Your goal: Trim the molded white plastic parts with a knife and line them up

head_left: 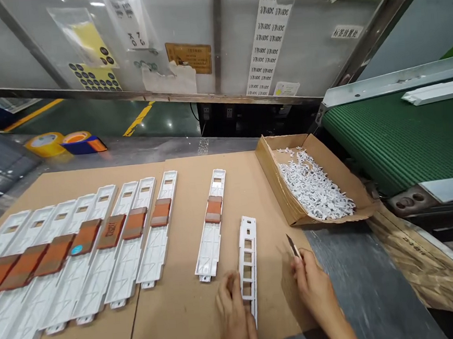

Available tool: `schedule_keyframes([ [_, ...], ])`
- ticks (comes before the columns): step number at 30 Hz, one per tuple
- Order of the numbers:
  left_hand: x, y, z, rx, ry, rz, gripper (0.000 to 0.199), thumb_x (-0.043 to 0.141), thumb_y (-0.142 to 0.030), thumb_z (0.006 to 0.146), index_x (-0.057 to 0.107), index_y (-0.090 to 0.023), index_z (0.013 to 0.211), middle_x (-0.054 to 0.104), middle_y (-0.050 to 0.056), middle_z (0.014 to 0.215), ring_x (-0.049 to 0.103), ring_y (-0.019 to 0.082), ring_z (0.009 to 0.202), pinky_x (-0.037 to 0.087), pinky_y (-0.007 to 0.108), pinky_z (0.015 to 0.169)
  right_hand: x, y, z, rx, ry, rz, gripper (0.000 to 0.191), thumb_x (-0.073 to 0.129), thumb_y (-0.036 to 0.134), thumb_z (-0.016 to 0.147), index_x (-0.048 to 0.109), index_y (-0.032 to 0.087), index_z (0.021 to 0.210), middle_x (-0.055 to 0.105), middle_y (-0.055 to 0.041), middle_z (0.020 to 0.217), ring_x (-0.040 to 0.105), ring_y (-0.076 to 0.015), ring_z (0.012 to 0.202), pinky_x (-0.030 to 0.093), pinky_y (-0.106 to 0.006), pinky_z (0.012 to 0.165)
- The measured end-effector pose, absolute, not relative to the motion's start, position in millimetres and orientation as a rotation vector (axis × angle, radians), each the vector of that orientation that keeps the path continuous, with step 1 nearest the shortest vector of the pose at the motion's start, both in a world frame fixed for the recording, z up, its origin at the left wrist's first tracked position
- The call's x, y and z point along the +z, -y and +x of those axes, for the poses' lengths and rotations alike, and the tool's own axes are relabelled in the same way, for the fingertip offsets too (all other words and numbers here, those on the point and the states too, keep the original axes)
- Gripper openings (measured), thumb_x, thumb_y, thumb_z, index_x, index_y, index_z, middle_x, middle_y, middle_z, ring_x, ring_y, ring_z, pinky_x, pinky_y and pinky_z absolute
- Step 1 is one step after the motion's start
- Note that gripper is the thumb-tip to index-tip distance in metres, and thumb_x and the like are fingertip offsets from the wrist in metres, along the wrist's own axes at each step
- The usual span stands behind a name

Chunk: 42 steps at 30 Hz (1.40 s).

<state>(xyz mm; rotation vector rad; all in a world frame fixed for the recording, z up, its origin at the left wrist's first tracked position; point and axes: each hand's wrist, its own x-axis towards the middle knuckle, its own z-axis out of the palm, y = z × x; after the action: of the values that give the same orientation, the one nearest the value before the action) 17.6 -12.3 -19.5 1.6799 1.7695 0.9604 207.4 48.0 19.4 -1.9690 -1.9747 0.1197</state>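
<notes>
My left hand (pixel 235 315) is closed around the lower left part of a white plastic strip (pixel 247 259) with a row of rectangular openings. Part of the strip's near end is hidden by the fingers. To the right, apart from that strip, my right hand (pixel 316 285) grips a small craft knife (pixel 292 245), its blade pointing up and away; most of its handle is covered. Left of the slotted strip lies a white plastic tray-like piece (pixel 209 246) with a reddish-brown block (pixel 213 209) across its middle.
Several similar white pieces (pixel 154 253) with brown blocks lie in a row on the cardboard sheet (pixel 175 319). A cardboard box (pixel 274 181) of small white bits stands behind my right hand. A green conveyor belt (pixel 388 136) runs at right; tape rolls (pixel 44 144) sit far left.
</notes>
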Motion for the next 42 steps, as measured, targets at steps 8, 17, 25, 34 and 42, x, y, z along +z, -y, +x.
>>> schedule_keyframes([
  [8, 9.0, -12.2, 13.5, 0.661, -1.814, 2.243, 0.067, 0.043, -0.013, 0.077, 0.025, -0.014, 0.141, 0.028, 0.008, 0.147, 0.022, 0.026, 0.133, 0.024, 0.041, 0.1, 28.6, -55.3, 188.8, 0.352, 2.058, -1.837, 0.033, 0.03, 0.031, 0.098, 0.046, 0.023, 0.125, 0.062, -0.0053, 0.1, 0.063, -0.0148, 0.089, 0.05, -0.023, 0.07],
  [17, 2.3, -45.7, 9.0, 0.522, -1.685, 2.556, 0.056, 0.048, -0.03, 0.075, 0.048, -0.014, 0.128, 0.047, 0.007, 0.135, 0.032, 0.023, 0.128, 0.024, 0.035, 0.095, 49.1, -89.5, 173.5, 0.191, 2.393, -1.673, 0.033, 0.026, 0.031, 0.098, 0.055, 0.021, 0.111, 0.06, -0.0034, 0.079, 0.062, -0.0152, 0.067, 0.046, -0.022, 0.051],
  [25, -15.9, -31.5, 17.3, 0.619, -1.72, 2.469, 0.046, 0.047, -0.031, 0.075, 0.057, -0.014, 0.117, 0.056, 0.013, 0.125, 0.033, 0.023, 0.127, 0.029, 0.037, 0.088, 53.5, -104.9, 169.2, 0.021, 2.568, -1.592, 0.034, 0.026, 0.03, 0.098, 0.059, 0.022, 0.103, 0.063, -0.0017, 0.076, 0.062, -0.0134, 0.064, 0.041, -0.022, 0.053],
  [34, -21.9, -32.8, 22.4, 0.771, -1.803, 2.501, 0.044, 0.033, -0.043, 0.088, 0.063, -0.016, 0.108, 0.063, 0.012, 0.114, 0.042, 0.022, 0.121, 0.032, 0.036, 0.082, 53.7, -117.0, 164.9, -0.032, 2.691, -1.567, 0.037, 0.025, 0.029, 0.097, 0.062, 0.022, 0.098, 0.064, -0.0028, 0.073, 0.061, -0.013, 0.06, 0.039, -0.023, 0.052],
  [42, -19.1, -33.4, 25.9, 0.795, -1.86, 2.453, 0.041, 0.032, -0.037, 0.088, 0.063, -0.018, 0.106, 0.063, 0.011, 0.115, 0.045, 0.02, 0.118, 0.031, 0.035, 0.084, 55.5, -121.4, 161.8, -0.002, 2.686, -1.537, 0.036, 0.025, 0.028, 0.098, 0.061, 0.022, 0.099, 0.066, -0.0021, 0.076, 0.059, -0.0124, 0.056, 0.037, -0.024, 0.051],
])
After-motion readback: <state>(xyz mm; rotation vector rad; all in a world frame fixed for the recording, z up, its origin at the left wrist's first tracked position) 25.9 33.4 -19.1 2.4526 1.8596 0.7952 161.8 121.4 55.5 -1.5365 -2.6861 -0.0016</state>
